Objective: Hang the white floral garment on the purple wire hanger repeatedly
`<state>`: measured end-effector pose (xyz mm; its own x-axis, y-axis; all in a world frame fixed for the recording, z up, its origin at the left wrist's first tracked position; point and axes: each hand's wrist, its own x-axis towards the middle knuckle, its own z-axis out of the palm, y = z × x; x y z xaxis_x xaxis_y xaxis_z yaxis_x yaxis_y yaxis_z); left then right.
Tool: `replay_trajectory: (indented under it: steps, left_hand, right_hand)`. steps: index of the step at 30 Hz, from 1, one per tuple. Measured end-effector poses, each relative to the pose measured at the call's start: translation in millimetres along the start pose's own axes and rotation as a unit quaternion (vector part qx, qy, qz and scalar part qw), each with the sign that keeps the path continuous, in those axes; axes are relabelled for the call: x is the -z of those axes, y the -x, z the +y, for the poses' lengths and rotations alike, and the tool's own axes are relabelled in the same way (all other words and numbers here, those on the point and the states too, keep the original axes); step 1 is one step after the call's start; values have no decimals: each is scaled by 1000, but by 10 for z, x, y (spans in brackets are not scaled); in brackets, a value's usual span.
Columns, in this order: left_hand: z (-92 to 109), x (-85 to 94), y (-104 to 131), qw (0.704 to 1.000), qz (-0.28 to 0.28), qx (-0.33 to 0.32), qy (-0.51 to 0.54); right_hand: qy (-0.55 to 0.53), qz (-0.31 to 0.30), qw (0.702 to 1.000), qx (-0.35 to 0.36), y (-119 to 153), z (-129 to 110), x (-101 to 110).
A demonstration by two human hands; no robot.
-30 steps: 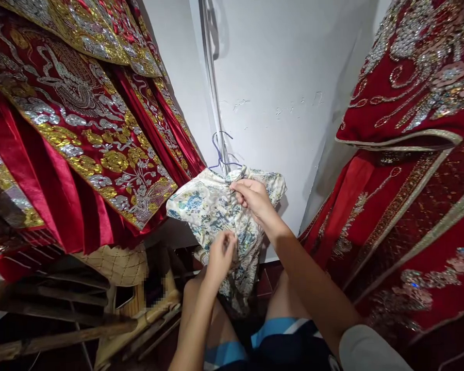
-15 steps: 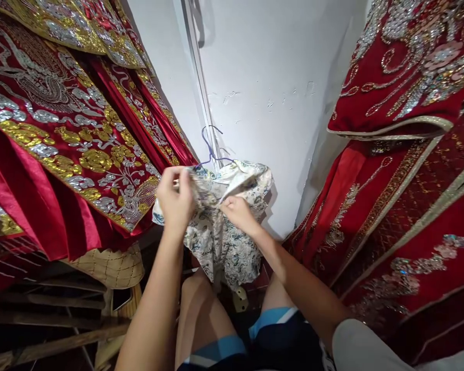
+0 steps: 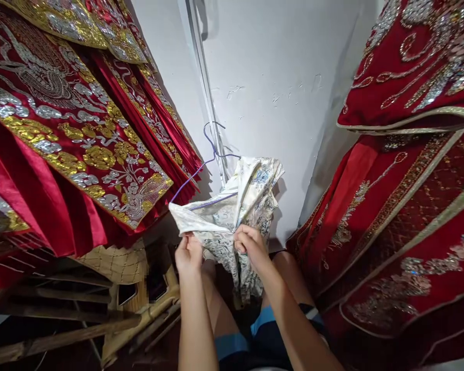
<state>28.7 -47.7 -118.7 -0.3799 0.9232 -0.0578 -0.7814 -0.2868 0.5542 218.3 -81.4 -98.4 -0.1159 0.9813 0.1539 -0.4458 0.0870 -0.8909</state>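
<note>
At 12 and 1 o'clock the background is filled by a smooth, white-painted wall [image 3: 294,51], marked by small chipped patches [image 3: 276,96] toward 1 o'clock. It is crossed by a narrow, straight, pale strip [image 3: 205,87] between 11 and 12 o'clock. The wall is brightly lit, while the lower area is left in shadow. Red, gold-and-silver-sequined garments [image 3: 100,154] are seen from 9 to 11 o'clock; red, silver-beaded garments [image 3: 402,116] are seen from 2 to 4 o'clock. Light-brown, pole-framed bamboo furniture [image 3: 73,337] is placed at 8 o'clock.
</note>
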Motion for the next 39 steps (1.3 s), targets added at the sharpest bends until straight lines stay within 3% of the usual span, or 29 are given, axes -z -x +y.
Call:
replay_trajectory:
  steps: [5, 11, 14, 18, 22, 26, 29, 33, 36, 39]
  left_hand:
    - [-410, 136, 282, 988, 11, -20, -151]
    - [-615, 155, 473, 943, -56, 7, -329]
    - [-604, 12, 590, 943, -92, 17, -318]
    - [-436, -311, 823, 972, -154, 39, -171]
    - [-366, -560, 1099, 955, -229, 49, -182]
    - [-343, -688, 1264, 890, -272, -70, -359]
    - [-213, -762, 1297, 827, -266, -167, -467]
    - [-20, -797, 1246, 782, -225, -237, -530]
    - [50, -711, 1138, 787, -220, -243, -522]
    - [95, -514, 1061, 807, -260, -133, -513]
  right_hand:
    - [-30, 51, 998, 35, 152, -66, 363]
    - [2, 87, 995, 44, 189, -136, 660]
    - [125, 32, 991, -41, 189, -85, 852]
    - [264, -71, 951, -141, 224, -47, 1012]
    - [250, -119, 958, -82, 286, -110, 816]
    - [54, -161, 983, -68, 324, -128, 471]
    - [-58, -176, 979, -86, 318, -106, 292]
    - [-64, -232, 959, -148, 253, -179, 179]
    - [0, -289, 935, -205, 155, -335, 151]
    - [88, -339, 919, -182, 13, -576, 153]
